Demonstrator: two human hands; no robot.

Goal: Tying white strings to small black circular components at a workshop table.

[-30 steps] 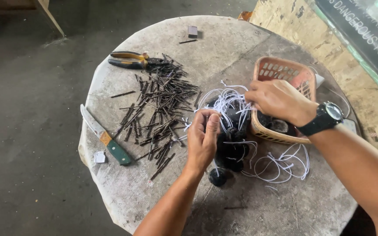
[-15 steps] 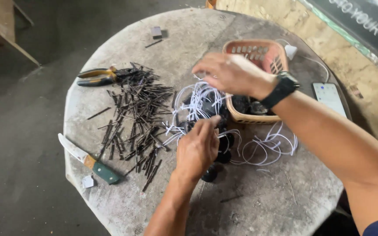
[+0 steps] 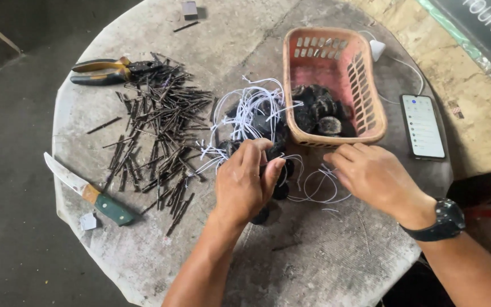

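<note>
- Left hand [image 3: 245, 185] is pinching a small black round piece [image 3: 279, 169] among tangled white strings [image 3: 245, 116] on the round concrete table [image 3: 325, 256].
- Right hand [image 3: 373, 176] is resting with loose, empty fingers on white string loops [image 3: 313, 187], just beside the pink plastic basket [image 3: 365, 96].

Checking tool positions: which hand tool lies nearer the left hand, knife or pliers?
The green-handled knife, at the table's near left edge; the yellow-handled pliers lie far beyond the sticks.

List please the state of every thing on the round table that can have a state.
Phone: screen lit, cable plugged in.
Pliers: closed, lying flat.
Knife: bare blade, lying flat.
Basket: upright, partly filled with dark lumps.
Left hand: pinching white strings.
Right hand: fingers on string loops.
</note>
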